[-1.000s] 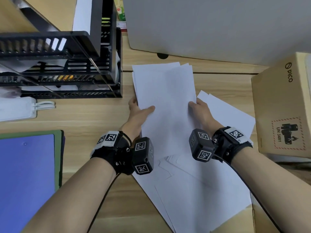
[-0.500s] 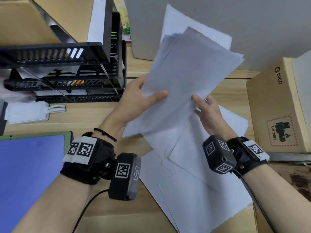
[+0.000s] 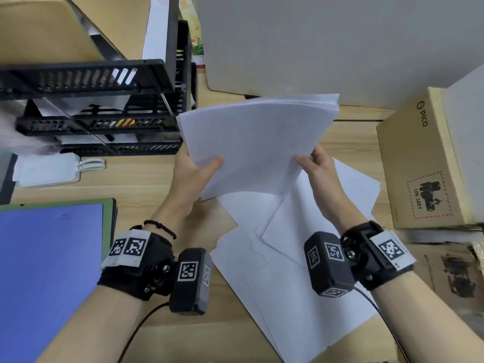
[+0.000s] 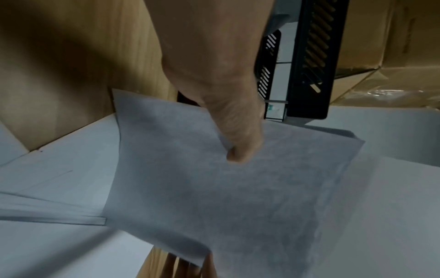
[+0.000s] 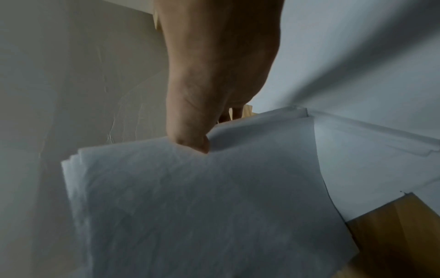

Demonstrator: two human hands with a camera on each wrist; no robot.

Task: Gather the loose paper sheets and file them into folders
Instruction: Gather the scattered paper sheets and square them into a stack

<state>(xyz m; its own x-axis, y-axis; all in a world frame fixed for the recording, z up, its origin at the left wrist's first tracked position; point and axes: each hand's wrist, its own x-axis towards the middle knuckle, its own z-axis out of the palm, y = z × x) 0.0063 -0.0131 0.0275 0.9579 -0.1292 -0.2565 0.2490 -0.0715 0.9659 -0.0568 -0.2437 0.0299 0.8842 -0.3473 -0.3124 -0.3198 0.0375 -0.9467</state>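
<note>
While both hands hold it off the desk, the bundle of plain white paper sheets [image 3: 258,142] sits at centre frame in the head view, tilted with its far edge raised toward the grey panel at top. Left hand [image 3: 192,176] pinches the bundle's lower left edge, thumb on top, fingers hidden beneath; the left wrist view shows the thumb [image 4: 240,143] pressed onto the top sheet. Right hand [image 3: 320,169] pinches the lower right edge the same way; the right wrist view shows its thumb [image 5: 190,139] on the stack, with sheet edges fanned slightly at the corner.

Step in hand, as I judge it: gathering. One batch is collected, edges roughly but not fully squared. More loose white sheets [image 3: 301,271] lie overlapping on the light wooden desk [image 3: 146,184], lower centre and right of frame, directly under the lifted bundle.

Blue flat folder on a green backing [image 3: 47,271] lies closed at lower left, well apart from the bundle. Nothing filed yet, as far as can be seen.

Next move likely calls for tapping the bundle's lower edge on the desk to square it, then either adding the remaining sheets or carrying the batch left to the folder. One hand would have to let go to open the folder, so the other needs a firm pinch or the sheets may slide apart.

Also noted: black slotted plastic desk tray rack [image 3: 104,106], upper left; brown cardboard box with a printed label [image 3: 419,166], right edge.
</note>
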